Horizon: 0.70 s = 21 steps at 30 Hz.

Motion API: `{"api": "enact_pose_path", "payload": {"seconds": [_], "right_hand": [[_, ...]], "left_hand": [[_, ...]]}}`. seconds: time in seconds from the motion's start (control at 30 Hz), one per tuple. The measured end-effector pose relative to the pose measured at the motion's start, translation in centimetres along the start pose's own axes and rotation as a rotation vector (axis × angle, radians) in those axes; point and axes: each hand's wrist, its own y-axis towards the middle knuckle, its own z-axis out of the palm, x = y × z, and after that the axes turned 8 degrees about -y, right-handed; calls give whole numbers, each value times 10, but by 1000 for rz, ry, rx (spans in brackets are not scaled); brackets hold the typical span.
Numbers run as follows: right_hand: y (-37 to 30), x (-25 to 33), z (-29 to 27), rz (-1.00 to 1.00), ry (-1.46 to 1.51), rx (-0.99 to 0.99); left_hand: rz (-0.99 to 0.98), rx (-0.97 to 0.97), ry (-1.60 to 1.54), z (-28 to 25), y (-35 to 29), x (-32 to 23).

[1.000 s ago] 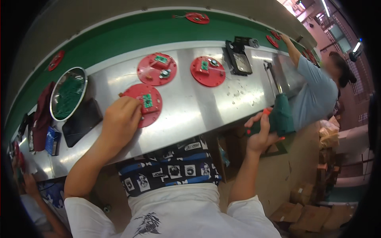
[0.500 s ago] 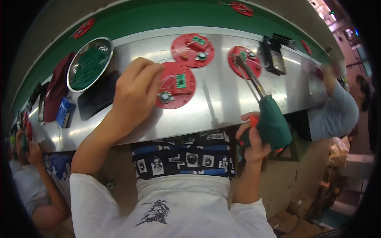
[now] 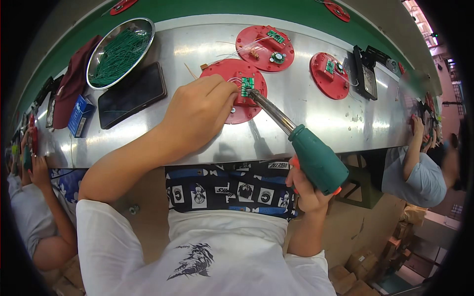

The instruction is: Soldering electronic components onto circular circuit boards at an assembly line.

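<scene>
In my right hand (image 3: 308,195) is a green soldering gun (image 3: 318,160) with orange parts, held by its handle. Its metal barrel points up and left, and the tip meets a small green circuit board (image 3: 247,86). That board sits on a raised block of a round red plastic plate (image 3: 247,116) lying on the bench. My left hand (image 3: 197,116) rests over the plate's left side, thumb and fingers pinched beside the board. Thin white wires loop near the fingertips; what they pinch is hidden. Two similar red plates with boards lie behind (image 3: 249,37) and to the right (image 3: 328,89).
At the left are a metal bowl (image 3: 90,74) of green wires, a black phone (image 3: 131,96), a blue box (image 3: 80,116) and dark red cloth (image 3: 71,101). A black tray (image 3: 364,74) stands at the right. Beyond runs a green belt (image 3: 197,11). Other people work at both sides.
The soldering gun has swung left from the right-hand plate to the board at my left hand. My left hand has moved right over the near plate, and the view has shifted.
</scene>
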Motion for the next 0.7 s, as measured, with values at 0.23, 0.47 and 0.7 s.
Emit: {"api": "enact_pose_path", "payload": {"seconds": [0.23,0.47,0.7], "right_hand": [[2,-6,-1,-20,-3,-1],[17,19,-1,337,366,-37],[6,3,-3,173,304,-255]], "left_hand": [[11,-4,-16,3,2,3],[4,-6,-20,4,1,3],[39,2,-25,3,1,4]]}}
